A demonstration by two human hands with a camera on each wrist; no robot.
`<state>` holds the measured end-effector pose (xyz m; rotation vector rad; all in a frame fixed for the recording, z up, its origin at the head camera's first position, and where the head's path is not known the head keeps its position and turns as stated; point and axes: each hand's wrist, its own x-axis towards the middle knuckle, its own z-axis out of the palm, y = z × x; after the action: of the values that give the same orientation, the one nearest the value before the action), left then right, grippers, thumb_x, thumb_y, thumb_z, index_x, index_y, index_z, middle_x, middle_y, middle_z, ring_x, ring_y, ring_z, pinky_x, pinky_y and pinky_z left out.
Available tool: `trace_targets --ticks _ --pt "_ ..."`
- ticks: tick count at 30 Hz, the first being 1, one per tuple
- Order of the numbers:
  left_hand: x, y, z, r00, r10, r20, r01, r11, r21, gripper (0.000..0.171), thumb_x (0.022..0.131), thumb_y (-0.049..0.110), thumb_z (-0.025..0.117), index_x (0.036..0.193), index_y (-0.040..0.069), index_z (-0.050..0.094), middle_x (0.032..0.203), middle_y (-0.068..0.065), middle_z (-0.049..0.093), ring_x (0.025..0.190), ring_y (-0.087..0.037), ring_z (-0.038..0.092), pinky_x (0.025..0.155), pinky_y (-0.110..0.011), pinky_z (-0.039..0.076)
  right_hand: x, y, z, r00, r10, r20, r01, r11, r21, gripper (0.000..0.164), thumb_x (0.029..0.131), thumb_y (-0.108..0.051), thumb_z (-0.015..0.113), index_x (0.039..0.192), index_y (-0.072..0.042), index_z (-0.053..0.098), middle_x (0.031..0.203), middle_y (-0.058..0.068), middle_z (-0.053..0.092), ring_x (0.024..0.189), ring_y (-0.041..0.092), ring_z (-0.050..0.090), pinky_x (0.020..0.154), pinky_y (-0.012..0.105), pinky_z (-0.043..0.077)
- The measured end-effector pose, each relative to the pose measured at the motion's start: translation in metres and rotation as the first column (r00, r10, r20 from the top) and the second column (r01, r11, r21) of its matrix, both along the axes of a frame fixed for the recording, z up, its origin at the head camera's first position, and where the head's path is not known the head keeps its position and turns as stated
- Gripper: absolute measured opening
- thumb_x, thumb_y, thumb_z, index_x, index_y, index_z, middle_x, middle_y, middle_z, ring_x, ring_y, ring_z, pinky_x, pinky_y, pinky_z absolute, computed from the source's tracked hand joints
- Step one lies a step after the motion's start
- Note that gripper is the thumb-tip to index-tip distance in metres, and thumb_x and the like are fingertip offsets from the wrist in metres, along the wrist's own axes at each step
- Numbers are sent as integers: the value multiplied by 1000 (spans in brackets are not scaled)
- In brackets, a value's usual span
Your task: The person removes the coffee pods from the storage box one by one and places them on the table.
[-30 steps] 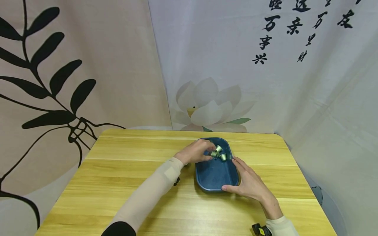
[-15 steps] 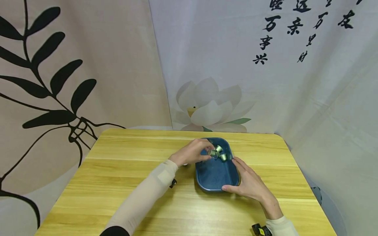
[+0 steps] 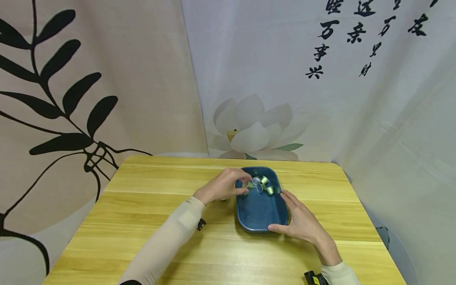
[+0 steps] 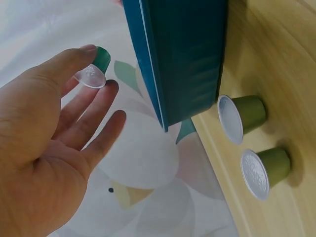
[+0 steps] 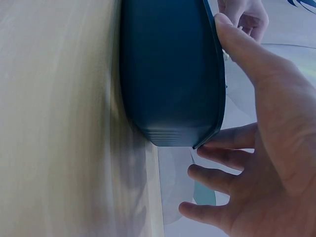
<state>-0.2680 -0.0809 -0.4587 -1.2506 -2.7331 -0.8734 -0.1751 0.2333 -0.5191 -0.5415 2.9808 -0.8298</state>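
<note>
My left hand (image 3: 224,185) pinches a green coffee capsule (image 4: 102,59) with a silvery lid between thumb and fingertips, above the left rim of a dark blue tray (image 3: 261,213). Several more green capsules (image 3: 269,190) lie in the far half of the tray. My right hand (image 3: 303,219) touches the tray's right side. In the right wrist view its thumb (image 5: 247,49) rests on the rim and the index finger meets the corner, with the other fingers spread loosely.
Beside the tray, the left wrist view shows two capsules, one nearer the tray (image 4: 249,112) and another capsule (image 4: 273,165), on the wooden table (image 3: 171,178). Printed cloth (image 3: 256,79) hangs behind the table's far edge.
My left hand has drawn left from the group of capsules to the tray's left rim, carrying one capsule. More of the remaining capsules now show. The right hand has stayed put.
</note>
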Motion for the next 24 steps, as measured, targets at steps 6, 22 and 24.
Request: trace_targets --ticks 6,22,24 --pt "6 -14 2 999 23 31 -24 999 23 41 102 14 86 140 6 75 136 -11 81 113 -23 83 103 -40 70 0 0 2 1000 0 5 0 1000 14 126 81 -71 93 171 2 42 179 26 41 153 56 56 115 73 57" --pt "18 -54 3 997 81 10 -81 992 101 38 100 14 88 136 10 79 133 -5 80 108 -18 82 97 -28 69 0 1 0 1000 -6 3 6 1000 3 126 81 -71 93 171 2 43 180 26 40 153 56 56 114 74 57" --pt "19 -59 3 996 84 0 -84 990 114 38 100 14 89 136 10 79 132 -5 80 107 -18 82 97 -29 69 0 1 -1 1000 -5 2 5 1000 2 125 82 -69 94 170 2 43 180 26 40 153 56 56 114 74 57"
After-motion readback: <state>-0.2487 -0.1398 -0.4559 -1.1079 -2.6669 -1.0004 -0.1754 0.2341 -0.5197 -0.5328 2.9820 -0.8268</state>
